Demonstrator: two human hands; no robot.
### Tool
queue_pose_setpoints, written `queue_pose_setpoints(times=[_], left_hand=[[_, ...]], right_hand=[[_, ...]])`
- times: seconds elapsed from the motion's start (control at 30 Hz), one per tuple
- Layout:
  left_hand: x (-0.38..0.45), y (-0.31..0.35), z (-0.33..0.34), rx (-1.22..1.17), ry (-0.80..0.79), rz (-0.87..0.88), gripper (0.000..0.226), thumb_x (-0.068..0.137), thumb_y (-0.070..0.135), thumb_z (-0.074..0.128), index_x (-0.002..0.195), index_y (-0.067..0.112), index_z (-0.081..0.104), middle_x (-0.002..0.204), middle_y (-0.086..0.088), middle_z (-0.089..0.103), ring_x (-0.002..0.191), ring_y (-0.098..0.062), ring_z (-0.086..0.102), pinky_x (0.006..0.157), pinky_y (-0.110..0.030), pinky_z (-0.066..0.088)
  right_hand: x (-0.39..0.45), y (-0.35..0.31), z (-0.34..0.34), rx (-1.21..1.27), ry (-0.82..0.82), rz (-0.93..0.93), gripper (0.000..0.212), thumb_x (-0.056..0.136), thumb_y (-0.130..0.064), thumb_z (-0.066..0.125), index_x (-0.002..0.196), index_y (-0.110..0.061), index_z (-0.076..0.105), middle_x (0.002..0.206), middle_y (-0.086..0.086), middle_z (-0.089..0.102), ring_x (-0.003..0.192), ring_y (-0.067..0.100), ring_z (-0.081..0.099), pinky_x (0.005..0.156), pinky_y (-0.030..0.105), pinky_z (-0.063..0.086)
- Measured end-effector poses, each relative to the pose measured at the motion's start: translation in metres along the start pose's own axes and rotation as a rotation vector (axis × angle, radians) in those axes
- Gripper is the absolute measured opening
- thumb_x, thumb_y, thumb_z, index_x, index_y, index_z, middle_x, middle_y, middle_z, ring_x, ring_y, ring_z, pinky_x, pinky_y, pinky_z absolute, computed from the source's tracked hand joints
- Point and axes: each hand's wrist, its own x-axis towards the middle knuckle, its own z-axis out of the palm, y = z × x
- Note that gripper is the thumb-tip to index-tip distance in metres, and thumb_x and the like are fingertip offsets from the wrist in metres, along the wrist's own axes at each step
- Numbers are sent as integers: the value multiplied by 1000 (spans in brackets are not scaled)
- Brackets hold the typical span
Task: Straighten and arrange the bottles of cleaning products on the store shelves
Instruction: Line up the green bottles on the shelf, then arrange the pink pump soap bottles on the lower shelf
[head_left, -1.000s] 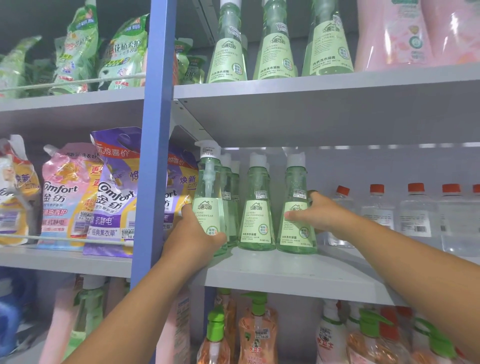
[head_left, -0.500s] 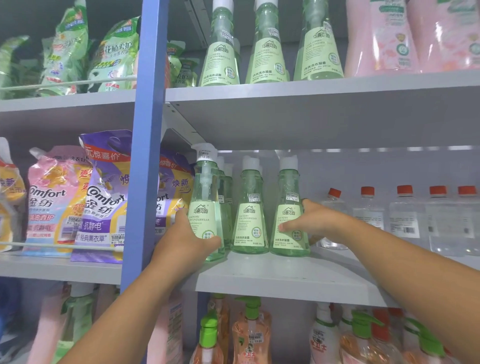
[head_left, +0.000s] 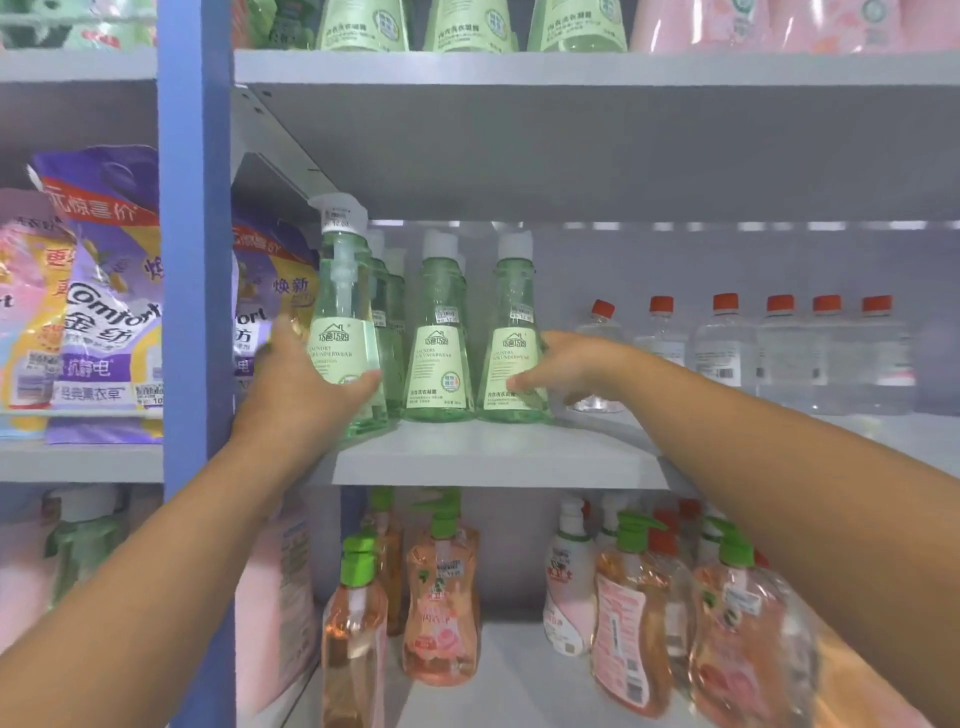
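Both hands have slid their green bottles forward, left hand gripping the leftmost bottle at the shelf edge, right hand holding the third bottle, nearly aligned

top-shelf green bottles: tops cut off | rear green bottles: mostly hidden | small label text: unreadable

Blue upright post; softener refill pouches on left bay shelf.
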Motion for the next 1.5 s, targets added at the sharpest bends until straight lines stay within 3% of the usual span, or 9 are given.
queue_pose_setpoints(times=[0.1, 0.27, 0.43, 0.57, 0.7, 0.97, 1.23, 1.4, 1.5], left_hand=[[-47, 10, 8, -122, 278, 395, 80, 90, 30, 76, 154, 13, 31, 155, -6, 38, 144, -22, 36, 118, -37, 32], [-160, 8, 84, -374, 101, 716, 45, 86, 23, 69, 129, 17, 57, 138, 1, 56, 136, -12, 50, 115, -25, 35], [-239, 11, 191, -507, -238, 390, 30, 82, 45, 65, 112, 42, 60, 116, 25, 60, 107, 0, 62, 90, -11, 44], [-247, 6, 261, -320, -371, 49, 71, 78, 34, 86, 137, 28, 47, 128, 8, 50, 124, -18, 53, 98, -42, 49], [-234, 1, 293, -300, -507, -130, 71, 76, 31, 89, 128, 24, 40, 110, 4, 59, 103, -27, 65, 84, -41, 52], [-253, -5, 281, -241, -364, -137, 80, 64, 41, 95, 123, 40, 40, 109, 11, 68, 96, -17, 68, 84, -42, 56], [-270, -48, 213, -28, -91, -192, 105, 47, 73, 76, 138, 35, 40, 118, 1, 69, 105, -31, 65, 86, -50, 56], [-257, -66, 190, 92, -47, -230, 113, 53, 78, 69, 146, 19, 40, 131, -5, 61, 119, -32, 56, 94, -53, 51], [-248, -73, 182, -98, -270, -201, 112, 53, 81, 79, 147, 36, 35, 133, 3, 60, 124, -24, 58, 100, -49, 53]], right_hand=[[-41, 6, -7, 9, 90, -18, 68, 94, -45, 70, 150, -17, 44, 126, -1, 62, 109, 23, 67, 95, 44, 59], [-173, 52, -4, 194, 376, -293, 39, 97, -39, 67, 135, -35, 60, 117, -21, 68, 106, -4, 64, 84, 13, 51], [-269, 170, 44, 297, 774, -232, 26, 96, -8, 67, 97, -33, 72, 100, -16, 72, 96, 7, 69, 78, 11, 51], [-266, 279, 67, 431, 722, 226, 29, 91, -22, 77, 106, -42, 62, 112, -19, 66, 103, 3, 65, 84, 22, 56], [-255, 330, 78, 396, 489, 378, 72, 79, -39, 86, 134, -41, 40, 131, -15, 43, 118, 6, 53, 101, 29, 49], [-241, 338, 97, 172, 393, 347, 76, 62, -57, 89, 118, -36, 43, 114, -15, 51, 104, 9, 57, 86, 27, 50], [-228, 304, 139, 179, 275, 150, 95, 63, -55, 89, 142, -26, 44, 126, -13, 47, 117, 13, 58, 95, 30, 48], [-204, 249, 181, 207, 202, 39, 106, 70, -61, 81, 156, -32, 28, 166, -12, 21, 157, 11, 12, 119, 41, 36], [-183, 229, 204, 241, 236, 93, 89, 73, -63, 77, 147, -35, 35, 147, -8, 44, 136, 19, 45, 104, 45, 49]])
